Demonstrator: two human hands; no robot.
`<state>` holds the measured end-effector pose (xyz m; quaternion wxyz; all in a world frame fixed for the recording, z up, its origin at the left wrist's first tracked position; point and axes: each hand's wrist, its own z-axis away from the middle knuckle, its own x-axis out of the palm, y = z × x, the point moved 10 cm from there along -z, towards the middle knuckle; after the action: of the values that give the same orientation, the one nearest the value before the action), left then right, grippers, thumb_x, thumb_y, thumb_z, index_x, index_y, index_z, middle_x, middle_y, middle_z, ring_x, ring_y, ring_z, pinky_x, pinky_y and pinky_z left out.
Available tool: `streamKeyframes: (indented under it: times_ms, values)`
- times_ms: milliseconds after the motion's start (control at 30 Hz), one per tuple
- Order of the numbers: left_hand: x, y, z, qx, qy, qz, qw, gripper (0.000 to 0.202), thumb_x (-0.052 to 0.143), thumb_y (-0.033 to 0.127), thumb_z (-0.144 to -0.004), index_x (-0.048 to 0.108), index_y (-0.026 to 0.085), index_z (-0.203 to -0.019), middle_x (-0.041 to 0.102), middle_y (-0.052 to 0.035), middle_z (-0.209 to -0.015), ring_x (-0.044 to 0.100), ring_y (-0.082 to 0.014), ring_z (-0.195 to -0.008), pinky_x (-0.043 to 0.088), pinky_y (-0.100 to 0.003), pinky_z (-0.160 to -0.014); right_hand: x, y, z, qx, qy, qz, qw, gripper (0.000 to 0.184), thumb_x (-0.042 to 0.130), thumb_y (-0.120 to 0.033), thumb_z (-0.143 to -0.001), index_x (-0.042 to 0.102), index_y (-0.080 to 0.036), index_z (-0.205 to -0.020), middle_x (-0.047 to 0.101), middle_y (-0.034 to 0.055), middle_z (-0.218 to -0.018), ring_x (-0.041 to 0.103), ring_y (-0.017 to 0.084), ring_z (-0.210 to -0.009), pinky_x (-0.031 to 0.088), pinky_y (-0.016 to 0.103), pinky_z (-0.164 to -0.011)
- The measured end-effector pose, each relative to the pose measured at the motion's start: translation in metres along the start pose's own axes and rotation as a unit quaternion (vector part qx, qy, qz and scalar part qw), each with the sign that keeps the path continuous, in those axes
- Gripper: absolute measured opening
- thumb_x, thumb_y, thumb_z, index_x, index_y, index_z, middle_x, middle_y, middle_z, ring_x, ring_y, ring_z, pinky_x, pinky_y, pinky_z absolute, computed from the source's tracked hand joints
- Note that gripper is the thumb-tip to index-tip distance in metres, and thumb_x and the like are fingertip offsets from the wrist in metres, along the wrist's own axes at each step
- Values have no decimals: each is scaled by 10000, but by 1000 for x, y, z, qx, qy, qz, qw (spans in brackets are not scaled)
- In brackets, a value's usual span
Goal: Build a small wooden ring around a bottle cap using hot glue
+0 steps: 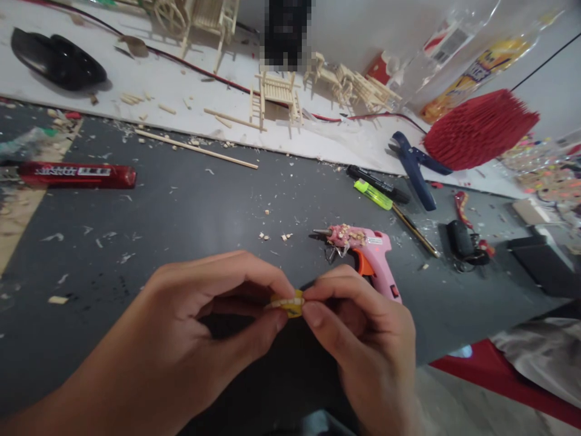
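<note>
My left hand (pixel 200 339) and my right hand (pixel 363 345) meet low in the middle of the head view, both pinching a small yellow piece with pale wooden bits on it (pixel 287 303). Thumbs and forefingers of both hands are closed on it from either side. Just behind my right hand lies a pink glue gun (pixel 367 251) with an orange trigger, its nozzle pointing left and its top crusted with wood chips. The dark grey table (pixel 181 212) under my hands is strewn with wood shavings.
A red tube (pixel 75 175) lies at the left. A long wooden stick (pixel 195 149) lies at the white board's edge, with small stick-built chairs (pixel 275 97) on it. Blue pliers (pixel 415 169), a green lighter (pixel 373 195), a red folded-paper object (pixel 479 128) and a black dish (pixel 57 57) are further off.
</note>
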<state>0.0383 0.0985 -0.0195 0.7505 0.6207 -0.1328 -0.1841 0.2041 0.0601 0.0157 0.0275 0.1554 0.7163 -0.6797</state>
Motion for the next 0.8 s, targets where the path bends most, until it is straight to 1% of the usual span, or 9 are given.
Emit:
streamKeyframes:
  times_ms: [200, 367, 467, 533, 600, 700, 800]
  values:
    - [0, 2, 3, 17, 5, -19, 1000, 111, 845, 287, -902, 838, 396, -884, 836, 117, -905, 791, -107, -797, 604, -79, -723, 1, 2, 0, 16, -14, 4, 1000, 150, 848, -162, -902, 815, -297, -847, 748, -43, -781, 593, 107, -650, 412, 220, -504]
    - [-2, 4, 1, 12, 11, -21, 1000, 90, 850, 306, -893, 838, 391, -866, 836, 118, -884, 786, -112, -774, 598, -80, -702, 2, 2, 0, 21, -21, -2, 1000, 151, 853, -158, -903, 822, -298, -857, 752, -39, -789, 600, 109, -657, 413, 220, -505]
    - [-1, 5, 0, 16, 10, -21, 1000, 88, 843, 305, -899, 840, 388, -871, 839, 117, -887, 785, -110, -771, 599, -74, -707, 3, 2, 2, 19, -22, -26, 999, 153, 864, -157, -887, 829, -305, -875, 749, -43, -795, 618, 109, -678, 465, 205, -550]
    - [0, 5, -1, 16, 7, -22, 1000, 97, 833, 291, -904, 840, 383, -876, 842, 118, -894, 792, -109, -782, 603, -70, -710, 1, 3, 2, 19, -9, -56, 998, 167, 857, -148, -877, 838, -311, -911, 755, -40, -821, 644, 111, -704, 512, 194, -597]
    - [1, 5, -1, 21, 3, -18, 1000, 133, 814, 247, -902, 836, 377, -894, 845, 122, -899, 803, -105, -787, 608, -67, -718, 0, 1, 2, 11, 0, -76, 997, 178, 827, -131, -882, 837, -305, -920, 754, -38, -828, 660, 109, -714, 537, 184, -623]
    - [4, 6, -1, 31, -9, -14, 999, 198, 777, 183, -908, 824, 373, -943, 851, 132, -917, 820, -95, -804, 617, -64, -757, 1, -4, 0, -20, -2, -60, 998, 190, 785, -92, -876, 819, -279, -879, 734, -41, -794, 653, 105, -714, 532, 177, -622]
    - [3, 7, -1, 32, -9, -22, 999, 199, 776, 186, -921, 819, 377, -955, 854, 142, -932, 826, -82, -828, 607, -43, -782, 2, -7, -1, -36, -2, -37, 999, 206, 763, -67, -859, 806, -268, -863, 731, -44, -789, 646, 105, -713, 531, 184, -621]
